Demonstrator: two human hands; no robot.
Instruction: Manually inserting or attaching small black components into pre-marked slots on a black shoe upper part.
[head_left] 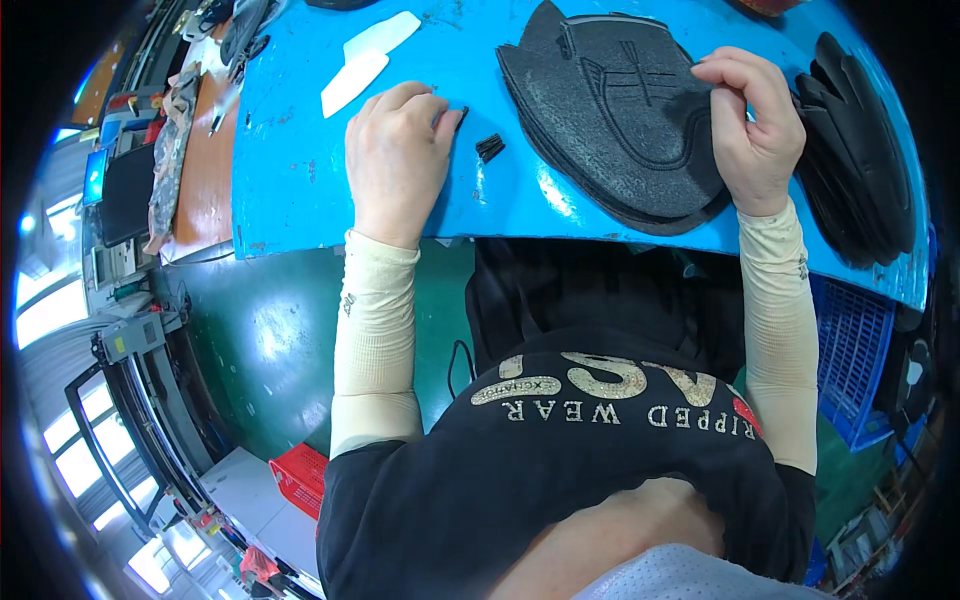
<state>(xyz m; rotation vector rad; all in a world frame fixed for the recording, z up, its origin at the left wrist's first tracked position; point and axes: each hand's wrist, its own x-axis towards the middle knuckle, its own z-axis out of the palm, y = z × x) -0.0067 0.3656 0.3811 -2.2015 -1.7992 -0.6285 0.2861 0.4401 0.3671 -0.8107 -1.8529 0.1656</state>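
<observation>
My left hand [398,155] is closed over the blue table, its thumb and fingers pinching a small black strip [461,118]. A small bundle of similar black strips [490,148] lies just right of it. My right hand [757,130] is curled at the right edge of a stack of dark grey, curved felt-like panels [620,120] with stitched lines on top. Its thumb and fingers come close together; whatever is between them is too small or hidden to name. White shaped pieces [368,62] lie beyond my left hand.
Black folded pieces [860,150] are piled at the right end of the blue table [290,190]. A blue plastic crate [855,350] stands below that end. At the left is a brown work surface [205,170]; a red basket [298,478] sits lower left.
</observation>
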